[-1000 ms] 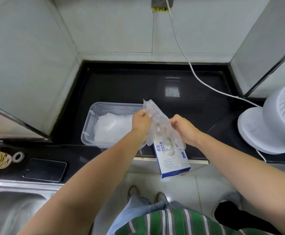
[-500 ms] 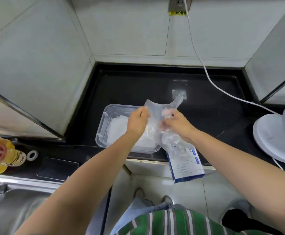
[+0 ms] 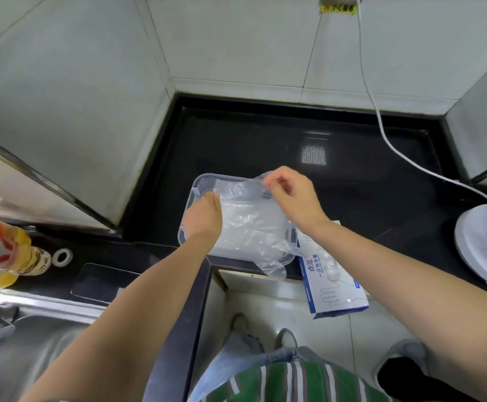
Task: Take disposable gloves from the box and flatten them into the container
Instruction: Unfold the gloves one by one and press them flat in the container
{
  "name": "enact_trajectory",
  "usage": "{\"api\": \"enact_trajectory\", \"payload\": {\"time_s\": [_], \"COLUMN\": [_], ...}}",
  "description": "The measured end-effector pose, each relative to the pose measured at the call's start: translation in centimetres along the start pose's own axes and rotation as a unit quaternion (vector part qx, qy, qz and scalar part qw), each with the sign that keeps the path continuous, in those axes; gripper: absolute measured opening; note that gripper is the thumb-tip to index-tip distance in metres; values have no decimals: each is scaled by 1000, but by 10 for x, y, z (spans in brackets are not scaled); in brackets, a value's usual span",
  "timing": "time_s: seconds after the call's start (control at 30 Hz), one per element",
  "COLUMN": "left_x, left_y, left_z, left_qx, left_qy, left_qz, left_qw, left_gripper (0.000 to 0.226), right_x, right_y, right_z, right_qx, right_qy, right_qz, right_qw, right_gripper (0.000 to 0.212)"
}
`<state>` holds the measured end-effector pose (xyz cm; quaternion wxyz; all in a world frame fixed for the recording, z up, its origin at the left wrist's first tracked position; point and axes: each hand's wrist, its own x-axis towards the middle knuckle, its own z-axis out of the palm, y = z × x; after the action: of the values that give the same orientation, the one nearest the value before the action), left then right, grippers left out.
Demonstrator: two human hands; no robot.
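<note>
One glove [image 3: 248, 224] held over clear container [image 3: 190, 204], black countertop [image 3: 236, 146], pale tiled walls [image 3: 236, 39]

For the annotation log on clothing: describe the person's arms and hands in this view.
Both arms are bare as far as shown: no sleeve on the left forearm or right forearm. The left hand and right hand wear no gloves; no watch, bracelet or ring is visible. A green, white and dark striped shirt shows at the bottom edge.

A home kitchen: steel sink [image 3: 33, 343], black counter [image 3: 265, 146], tiled walls [image 3: 236, 39], oil bottle [image 3: 1, 250]
</note>
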<state>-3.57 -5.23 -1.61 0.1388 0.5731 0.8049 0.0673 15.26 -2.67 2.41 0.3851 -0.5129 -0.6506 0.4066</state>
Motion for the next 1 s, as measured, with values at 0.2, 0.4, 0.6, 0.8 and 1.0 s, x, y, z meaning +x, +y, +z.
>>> {"api": "enact_trajectory", "payload": {"time_s": [0.2,0.4,0.6,0.8,1.0], "left_x": [7,7,12,29,34], "left_y": [-5,4,23,-7,-13], "left_z": [4,3,14,44,51], "left_qx": [54,25,20,-58,-63], "left_qy": [-22,103,-142,-317,-350], "left_qz": [32,150,134,-16,-6], "left_qw": [998,983,980,946,935], "left_gripper": [34,36,30,78,100], "right_x": [2,4,10,7,6], "right_y": [27,41,48,61,67], "right_z": [41,64,73,64,64], "right_qx": [-168,-182,-210,-211,-279], "right_qy": [-291,-326,-340,-332,-391], "right_qz": [194,215,234,261,267], "right_qw": [922,902,886,882,835], "right_gripper": [50,66,49,88,109]}}
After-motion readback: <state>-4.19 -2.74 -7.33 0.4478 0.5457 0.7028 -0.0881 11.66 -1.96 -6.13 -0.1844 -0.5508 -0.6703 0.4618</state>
